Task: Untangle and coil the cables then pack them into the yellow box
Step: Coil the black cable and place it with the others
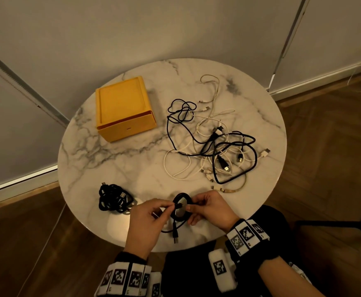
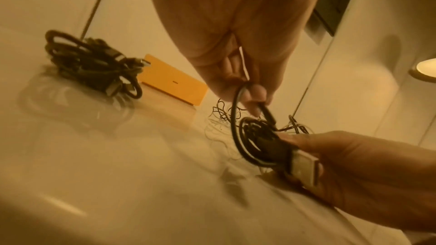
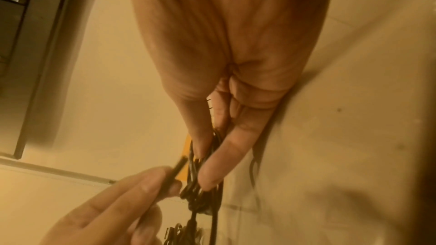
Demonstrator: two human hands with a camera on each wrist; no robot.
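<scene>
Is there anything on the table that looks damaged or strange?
One thing: the short pale cable at the near right edge of the tangled pile looks yellowed and discoloured near its plug, unlike the other white cables. Whether it is truly damaged is too small to tell. Otherwise nothing stands out.

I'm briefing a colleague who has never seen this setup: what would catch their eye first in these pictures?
Probably the two hands at the table's near edge: the right hand holds a small black coil while the left hand pinches its loose end. Next, the yellow box at the far left of the marble table, and the tangle of black and white cables sprawled on the right. A finished black bundle lies near left.
</scene>
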